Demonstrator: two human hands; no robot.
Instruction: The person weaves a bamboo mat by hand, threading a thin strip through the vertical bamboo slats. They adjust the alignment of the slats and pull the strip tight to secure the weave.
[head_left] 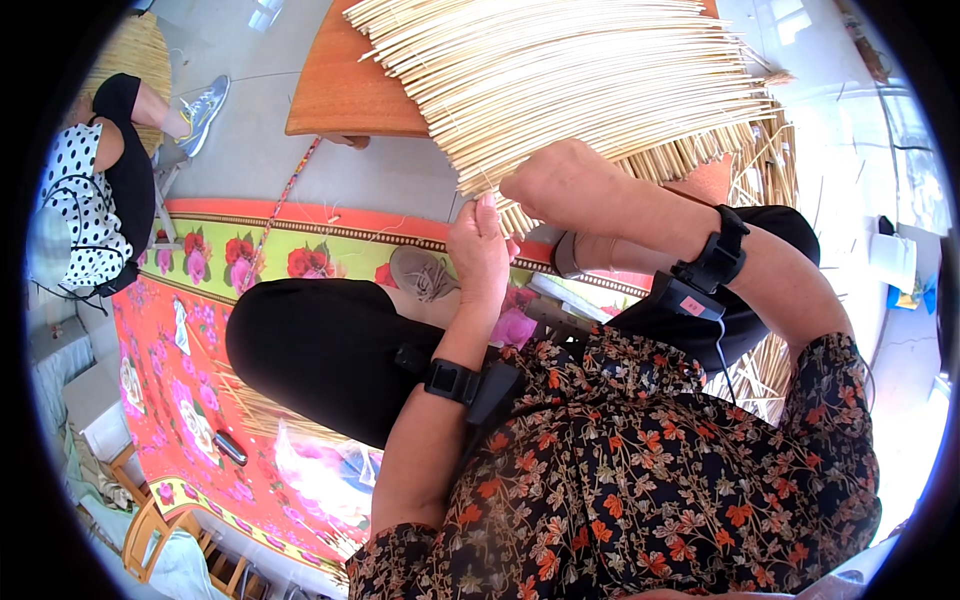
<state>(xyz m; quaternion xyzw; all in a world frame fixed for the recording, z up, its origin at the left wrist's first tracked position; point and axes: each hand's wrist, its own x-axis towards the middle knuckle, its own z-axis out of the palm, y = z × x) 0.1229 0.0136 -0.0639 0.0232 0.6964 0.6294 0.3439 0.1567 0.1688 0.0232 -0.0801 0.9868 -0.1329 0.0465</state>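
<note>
A mat of pale straw stalks [570,90], laid side by side and bound together, lies on an orange-brown wooden table [350,80] and reaches over its near edge. At the mat's near left corner, my left hand [480,245] is closed, its thumb pressed against the stalk ends. Close beside it, my right hand [565,185] is curled into a fist over the mat's near edge. Whatever the right fingers hold is hidden behind the back of the hand. Several short stalk ends show between the two hands.
Loose stalks [770,165] lie right of the table. A red floral cloth [160,350] covers the floor at left, with a dark oblong object [230,447] and a plastic bag [310,465] on it. Another person [90,200] sits at far left. A wooden chair [150,535] stands lower left.
</note>
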